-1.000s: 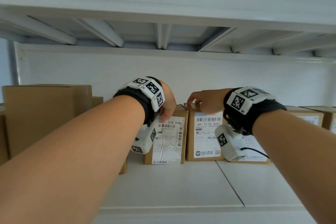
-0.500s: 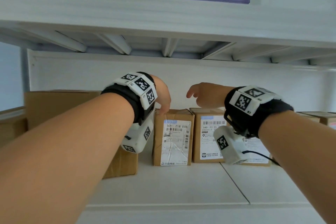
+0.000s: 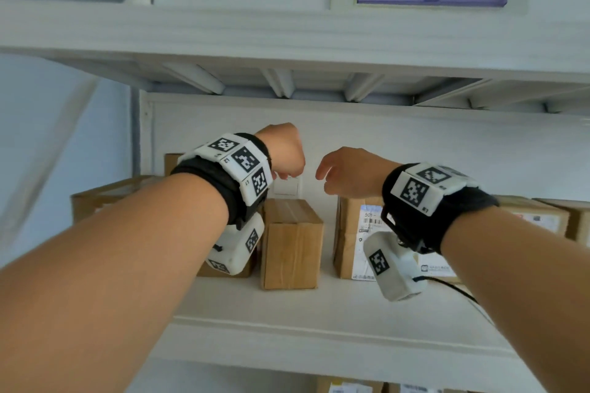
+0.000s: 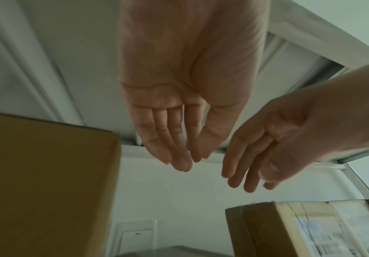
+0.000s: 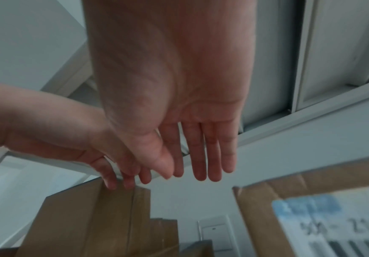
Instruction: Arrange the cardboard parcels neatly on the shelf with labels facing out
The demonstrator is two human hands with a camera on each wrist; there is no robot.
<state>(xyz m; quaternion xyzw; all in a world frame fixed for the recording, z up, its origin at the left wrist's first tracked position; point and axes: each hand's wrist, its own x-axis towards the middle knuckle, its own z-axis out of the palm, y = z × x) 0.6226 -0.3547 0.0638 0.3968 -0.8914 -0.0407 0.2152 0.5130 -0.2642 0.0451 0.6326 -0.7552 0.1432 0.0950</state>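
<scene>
A plain cardboard parcel (image 3: 292,242) stands on the white shelf (image 3: 287,316) and shows no label on its front. Just right of it, across a gap, stands a labelled parcel (image 3: 354,233), partly hidden by my right wrist camera. My left hand (image 3: 282,153) hovers above the plain parcel (image 5: 104,217) with straight, relaxed fingers (image 4: 179,156), holding nothing. My right hand (image 3: 346,174) hangs above the labelled parcel (image 5: 324,217), its fingers (image 5: 210,161) also straight and empty. The two hands are close together over the gap.
A large brown box (image 3: 95,198) fills the shelf's left end, and a smaller one stands behind my left wrist. More labelled parcels (image 3: 539,217) line the right. A wall switch (image 3: 287,187) sits behind the gap. The upper shelf's ribs (image 3: 277,83) are close overhead.
Both hands have lifted off the tops of the two labelled parcels and moved left. The view has swung left too, bringing the plain parcel into sight.
</scene>
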